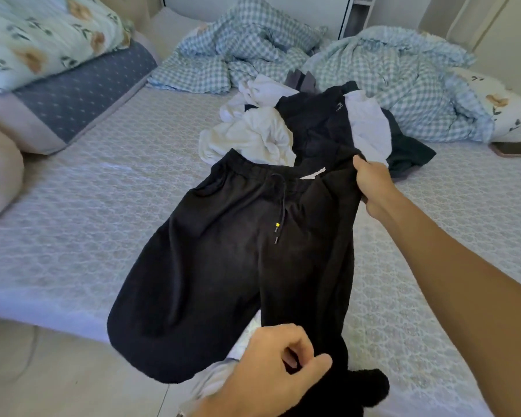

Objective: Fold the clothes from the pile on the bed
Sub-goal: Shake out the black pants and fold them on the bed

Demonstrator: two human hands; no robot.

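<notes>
Nearest, the left hand [278, 361] pinches a leg of the black trousers [238, 257]; beyond, the right hand [373, 185] grips their waistband, just before the pile [298, 127]; a loose pinch could drop the leg off the bed [88, 191].

We count one pair of black trousers [238, 251], two hands, one pile of clothes [307, 127], one phone [515, 149], two checked quilts and one bed [88, 191].
</notes>
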